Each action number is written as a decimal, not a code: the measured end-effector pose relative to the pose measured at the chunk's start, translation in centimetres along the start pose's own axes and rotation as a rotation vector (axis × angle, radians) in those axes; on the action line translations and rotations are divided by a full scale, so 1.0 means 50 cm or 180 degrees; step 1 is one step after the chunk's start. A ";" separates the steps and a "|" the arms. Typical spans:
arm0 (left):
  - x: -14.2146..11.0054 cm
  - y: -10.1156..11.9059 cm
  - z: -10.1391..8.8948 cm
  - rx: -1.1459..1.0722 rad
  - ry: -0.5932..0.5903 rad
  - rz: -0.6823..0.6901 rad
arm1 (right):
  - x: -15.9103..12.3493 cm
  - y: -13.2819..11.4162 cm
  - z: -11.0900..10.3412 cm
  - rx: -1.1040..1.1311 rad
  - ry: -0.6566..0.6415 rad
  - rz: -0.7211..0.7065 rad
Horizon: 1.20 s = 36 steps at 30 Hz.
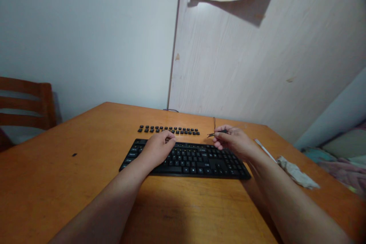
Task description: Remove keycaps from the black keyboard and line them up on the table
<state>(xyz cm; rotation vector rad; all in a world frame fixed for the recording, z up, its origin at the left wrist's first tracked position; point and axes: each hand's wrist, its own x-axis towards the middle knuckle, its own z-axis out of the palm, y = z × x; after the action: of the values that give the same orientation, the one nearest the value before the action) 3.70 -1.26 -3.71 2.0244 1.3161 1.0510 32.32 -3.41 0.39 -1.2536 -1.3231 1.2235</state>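
A black keyboard (194,170) lies on the wooden table in front of me. Over its upper left part rests my left hand (159,146), fingers curled in with the thumb close to them. Whatever it may hold is hidden. My right hand (230,140) is raised above the keyboard's upper right part, closed on a small dark tool with two thin prongs (211,135) pointing left. Fine wire-like lines show behind those fingers. Beyond the keyboard, loose black keycaps (177,132) stand in two rows, nearest to the left hand.
A small black piece (74,154) lies alone on the table (94,194) at left. To the right are a thin white stick (265,150) and a crumpled pale cloth or tissue (297,173). The keyboard's cable (214,122) runs toward the wall. A wooden chair (27,103) stands left.
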 end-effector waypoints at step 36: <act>-0.006 0.004 0.007 0.0392 -0.0193 0.0189 | 0.000 0.041 0.044 -0.1394 -0.0583 -0.0076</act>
<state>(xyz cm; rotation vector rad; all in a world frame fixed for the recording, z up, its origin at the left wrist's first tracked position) 4.02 -1.62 -3.88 2.1806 1.3259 0.9475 30.34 -3.59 -1.86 -1.4448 -1.8043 1.0847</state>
